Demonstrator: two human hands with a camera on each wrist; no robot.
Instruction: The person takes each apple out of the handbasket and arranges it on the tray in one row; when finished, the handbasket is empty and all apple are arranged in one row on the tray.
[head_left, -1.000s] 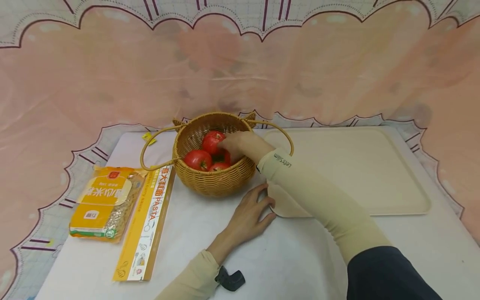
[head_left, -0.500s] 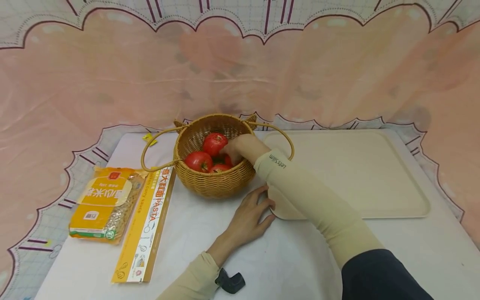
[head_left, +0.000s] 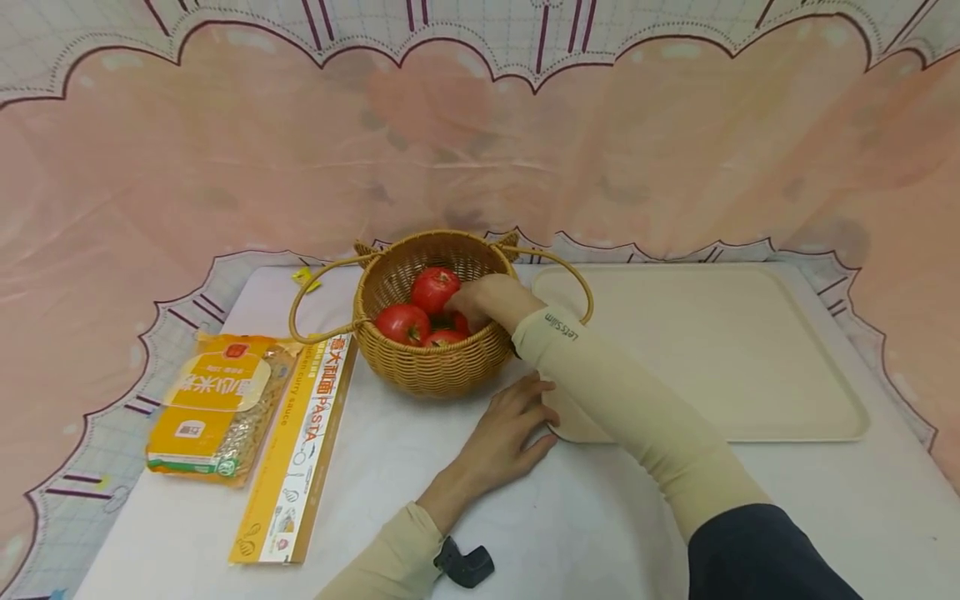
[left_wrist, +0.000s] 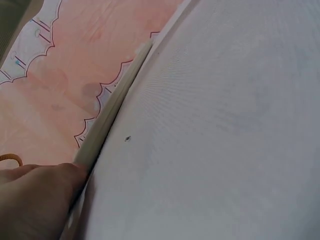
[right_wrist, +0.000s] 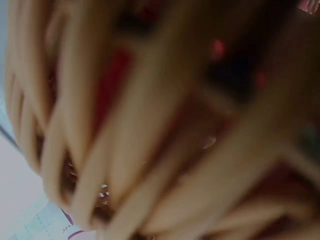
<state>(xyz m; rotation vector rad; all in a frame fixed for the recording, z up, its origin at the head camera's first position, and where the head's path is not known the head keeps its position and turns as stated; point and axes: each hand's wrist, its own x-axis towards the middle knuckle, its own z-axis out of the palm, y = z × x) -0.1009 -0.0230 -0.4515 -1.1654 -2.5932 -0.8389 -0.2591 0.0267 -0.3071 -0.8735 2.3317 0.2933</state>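
A tomato (head_left: 448, 319) is being reached for inside the wicker basket (head_left: 435, 367) by the right hand (head_left: 491, 302), whose fingers are buried among the fruit, so whether it is gripped cannot be told. The left hand (head_left: 510, 425) is laid flat, fingers relaxed, against the tray (head_left: 750, 350) corner. A firm grasp and a clean lift over the rim seem called for; the right wrist view is blurred.

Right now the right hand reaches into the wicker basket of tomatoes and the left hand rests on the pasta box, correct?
Not quite. The head view shows the left hand resting at the tray's near corner, not on the pasta box. The right hand is in the wicker basket among tomatoes.
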